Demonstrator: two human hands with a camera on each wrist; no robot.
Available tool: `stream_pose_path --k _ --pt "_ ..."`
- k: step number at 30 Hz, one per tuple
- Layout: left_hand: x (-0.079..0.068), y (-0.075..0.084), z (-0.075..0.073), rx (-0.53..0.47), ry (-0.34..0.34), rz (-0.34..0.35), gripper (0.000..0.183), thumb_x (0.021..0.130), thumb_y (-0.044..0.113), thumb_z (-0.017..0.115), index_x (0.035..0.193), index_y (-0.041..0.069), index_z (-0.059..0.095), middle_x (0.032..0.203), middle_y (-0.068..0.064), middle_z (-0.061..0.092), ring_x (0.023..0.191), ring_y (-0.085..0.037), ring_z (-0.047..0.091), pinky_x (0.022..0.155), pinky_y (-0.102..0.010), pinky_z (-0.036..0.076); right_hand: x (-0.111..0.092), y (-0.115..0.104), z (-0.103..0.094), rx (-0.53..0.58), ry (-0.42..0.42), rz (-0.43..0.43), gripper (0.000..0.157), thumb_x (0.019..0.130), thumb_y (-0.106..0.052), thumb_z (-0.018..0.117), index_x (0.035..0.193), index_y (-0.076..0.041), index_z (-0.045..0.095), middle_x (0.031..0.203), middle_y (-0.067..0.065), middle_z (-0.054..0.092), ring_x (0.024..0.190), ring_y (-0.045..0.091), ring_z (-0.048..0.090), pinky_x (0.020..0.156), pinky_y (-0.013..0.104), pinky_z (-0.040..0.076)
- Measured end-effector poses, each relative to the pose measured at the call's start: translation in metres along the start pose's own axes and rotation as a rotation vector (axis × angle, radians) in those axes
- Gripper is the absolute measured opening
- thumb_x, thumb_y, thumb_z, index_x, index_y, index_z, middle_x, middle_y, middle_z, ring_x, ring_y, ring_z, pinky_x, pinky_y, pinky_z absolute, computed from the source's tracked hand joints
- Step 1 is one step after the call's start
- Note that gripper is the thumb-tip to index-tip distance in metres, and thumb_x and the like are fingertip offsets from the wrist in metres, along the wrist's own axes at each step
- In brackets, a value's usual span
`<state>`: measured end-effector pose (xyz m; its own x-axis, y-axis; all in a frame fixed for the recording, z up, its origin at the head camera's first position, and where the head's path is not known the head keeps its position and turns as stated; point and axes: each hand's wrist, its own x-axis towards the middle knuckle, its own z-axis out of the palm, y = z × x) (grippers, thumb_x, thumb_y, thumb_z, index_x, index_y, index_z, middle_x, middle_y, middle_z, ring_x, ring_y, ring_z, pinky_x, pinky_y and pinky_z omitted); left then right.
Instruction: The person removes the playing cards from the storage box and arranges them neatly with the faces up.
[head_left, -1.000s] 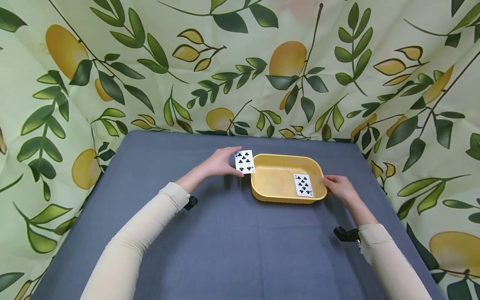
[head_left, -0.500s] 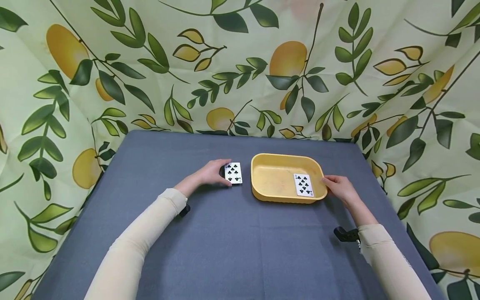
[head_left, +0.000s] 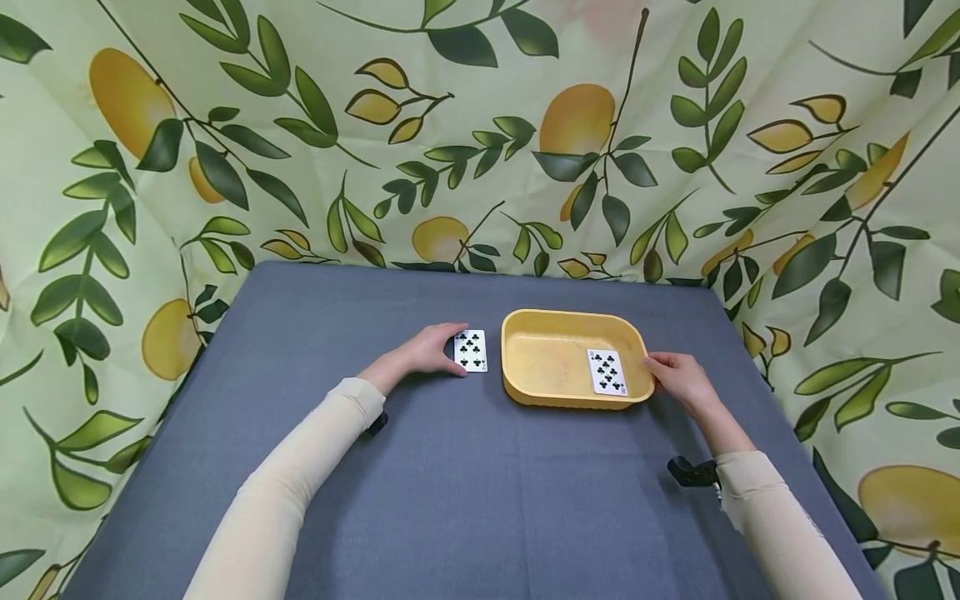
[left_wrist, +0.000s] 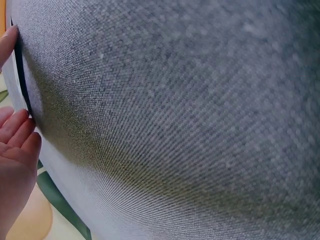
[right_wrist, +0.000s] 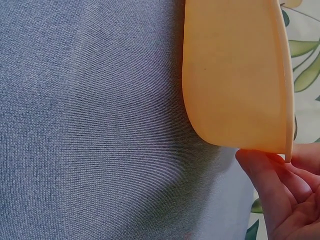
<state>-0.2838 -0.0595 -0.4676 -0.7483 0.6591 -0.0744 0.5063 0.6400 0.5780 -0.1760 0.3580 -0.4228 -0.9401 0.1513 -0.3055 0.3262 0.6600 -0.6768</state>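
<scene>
My left hand (head_left: 429, 350) holds a white playing card (head_left: 471, 351) with black club pips, face up, just left of the yellow tray. In the head view, the thumb is at the card's near edge and a finger at its far edge. Edge-on in the left wrist view, the card (left_wrist: 23, 80) is a thin dark strip between the fingertips. My right hand (head_left: 681, 375) pinches the right rim of the yellow plastic tray (head_left: 540, 385). The right wrist view shows thumb and fingers either side of that rim. Another clubs card (head_left: 607, 372) lies face up inside the tray, toward its right end.
The tray stands on a blue-grey cloth-covered table (head_left: 450, 500). Behind and at both sides hangs a pale curtain (head_left: 480, 83) printed with leaves and fruit. Each wrist wears a dark strap device, such as the right wrist camera (head_left: 692, 472).
My left hand has moved the card from beside the tray's left rim leftward and down toward the table, then shifted slightly right. The right hand and tray have stayed in place.
</scene>
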Motion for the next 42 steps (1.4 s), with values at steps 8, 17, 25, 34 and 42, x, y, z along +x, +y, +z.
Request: stream_pose_path --k 8,17,25,34,42 --pt "0.002 0.001 0.002 -0.015 0.0 -0.002 0.09 0.078 0.029 0.084 0.147 -0.002 0.037 0.15 -0.02 0.04 0.139 -0.033 0.034 0.115 -0.042 0.027 0.001 0.001 0.001 -0.007 0.006 0.003 0.05 0.104 -0.026 0.045 0.135 0.013 0.048 0.123 0.029 0.059 0.086 0.016 0.06 0.074 0.028 0.054" --pt "-0.003 0.001 0.002 -0.055 0.023 -0.023 0.092 0.078 0.033 0.083 0.149 0.001 0.035 0.152 -0.018 0.037 0.141 -0.032 0.032 0.115 -0.043 0.026 0.001 0.0 -0.004 0.018 -0.01 0.007 0.05 0.104 -0.025 0.046 0.134 0.014 0.048 0.121 0.028 0.06 0.081 0.01 0.06 0.078 0.033 0.056" --pt "-0.011 0.001 0.001 -0.124 0.092 -0.052 0.092 0.078 0.036 0.082 0.15 0.003 0.035 0.151 -0.017 0.039 0.14 -0.033 0.033 0.115 -0.045 0.027 0.002 0.0 -0.005 0.023 -0.017 -0.001 0.051 0.104 -0.027 0.046 0.135 0.015 0.047 0.122 0.029 0.059 0.082 0.01 0.061 0.08 0.035 0.056" --pt "-0.017 0.011 0.001 -0.308 0.162 -0.055 0.087 0.08 0.032 0.081 0.149 0.002 0.037 0.151 -0.014 0.04 0.139 -0.03 0.037 0.114 -0.039 0.03 0.002 0.0 -0.003 0.025 -0.012 0.012 0.051 0.104 -0.026 0.046 0.135 0.014 0.048 0.124 0.029 0.059 0.082 0.009 0.06 0.081 0.035 0.056" --pt "-0.017 0.025 -0.005 -0.495 0.175 -0.058 0.085 0.082 0.028 0.081 0.151 0.007 0.035 0.153 -0.008 0.038 0.14 -0.021 0.036 0.114 -0.035 0.029 0.001 0.003 -0.001 0.038 -0.021 0.017 0.053 0.104 -0.029 0.047 0.135 0.015 0.047 0.125 0.03 0.058 0.082 0.009 0.061 0.081 0.035 0.056"
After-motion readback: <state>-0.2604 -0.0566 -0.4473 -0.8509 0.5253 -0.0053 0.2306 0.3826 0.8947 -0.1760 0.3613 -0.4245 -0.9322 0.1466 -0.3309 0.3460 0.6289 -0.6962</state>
